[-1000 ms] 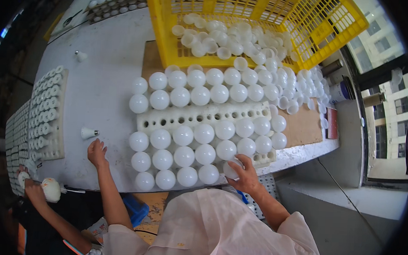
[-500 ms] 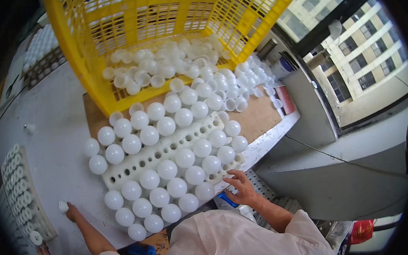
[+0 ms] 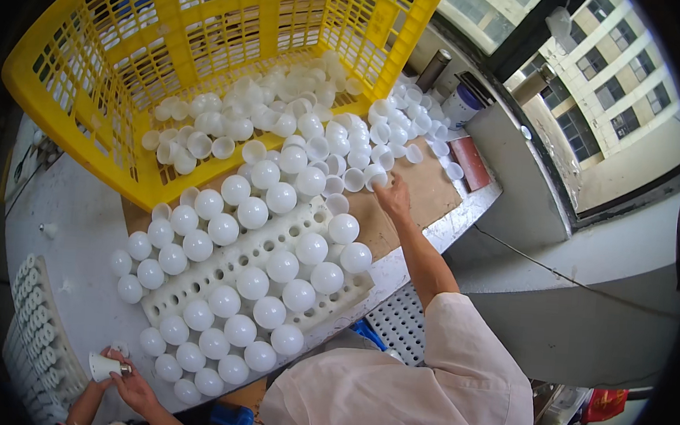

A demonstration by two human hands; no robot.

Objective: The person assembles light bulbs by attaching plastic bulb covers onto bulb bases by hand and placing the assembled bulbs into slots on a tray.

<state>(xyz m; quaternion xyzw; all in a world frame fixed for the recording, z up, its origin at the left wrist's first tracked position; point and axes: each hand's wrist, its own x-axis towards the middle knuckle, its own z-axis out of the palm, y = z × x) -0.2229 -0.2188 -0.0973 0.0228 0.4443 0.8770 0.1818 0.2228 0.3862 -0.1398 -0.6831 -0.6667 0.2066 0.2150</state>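
At the lower left my left hand [image 3: 136, 391] grips a white cone-shaped bulb base [image 3: 105, 367] by its metal cap end. Another person's hand [image 3: 89, 401] is right beside it, below the base. My right arm stretches forward over the brown board, and my right hand [image 3: 393, 198] has its fingers at a translucent white bulb cover [image 3: 375, 176], at the near edge of a loose heap of covers. Round white bulbs [image 3: 269, 312] stand in rows on a white foam holder [image 3: 231, 272] with holes, between my two arms.
A yellow plastic crate [image 3: 135, 188] lies with its open side toward me, covers spilling out. Another rack [image 3: 64, 336] of white parts stands at the left. A red block [image 3: 470, 164] and a white tub [image 3: 462, 107] sit near the window. A perforated tray [image 3: 403, 321] is below the table edge.
My right hand has moved from the holder's near right corner forward to the heap of covers. My left hand now holds the bulb base beside the other person's hand. The view has shifted.
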